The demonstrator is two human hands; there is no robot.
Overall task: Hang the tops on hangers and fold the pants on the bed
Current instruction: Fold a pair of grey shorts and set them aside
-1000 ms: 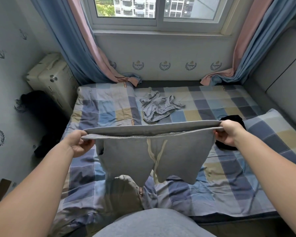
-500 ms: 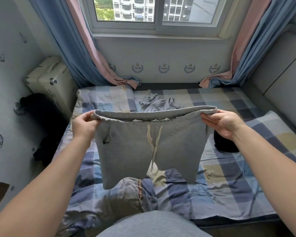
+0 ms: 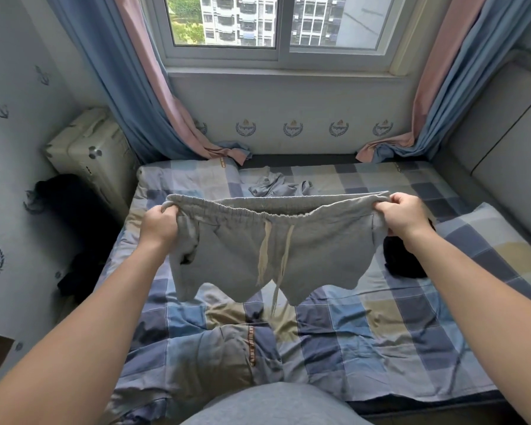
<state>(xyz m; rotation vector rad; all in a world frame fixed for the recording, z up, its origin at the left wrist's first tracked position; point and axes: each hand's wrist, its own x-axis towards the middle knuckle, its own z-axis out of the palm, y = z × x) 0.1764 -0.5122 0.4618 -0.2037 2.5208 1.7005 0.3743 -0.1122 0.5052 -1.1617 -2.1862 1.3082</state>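
Grey drawstring shorts (image 3: 313,253) hang in the air over the checked bed (image 3: 380,332), held up by the waistband. My left hand (image 3: 160,223) grips the waistband's left end and my right hand (image 3: 406,217) grips its right end. The two legs hang down, their hems above the sheet, and the cream drawstrings dangle in the middle. A crumpled grey top (image 3: 276,187) lies on the bed behind the shorts. A black garment (image 3: 403,260) lies on the bed under my right forearm, partly hidden.
A cream suitcase (image 3: 89,154) stands at the bed's far left, with dark clothes (image 3: 64,210) piled on the floor beside it. Blue and pink curtains (image 3: 153,111) hang at both window sides. A grey padded headboard (image 3: 503,142) runs along the right.
Both hands lifted the shorts higher and farther from me, so the leg hems now hang clear above the sheet. The waistband sags in the middle instead of being stretched taut.
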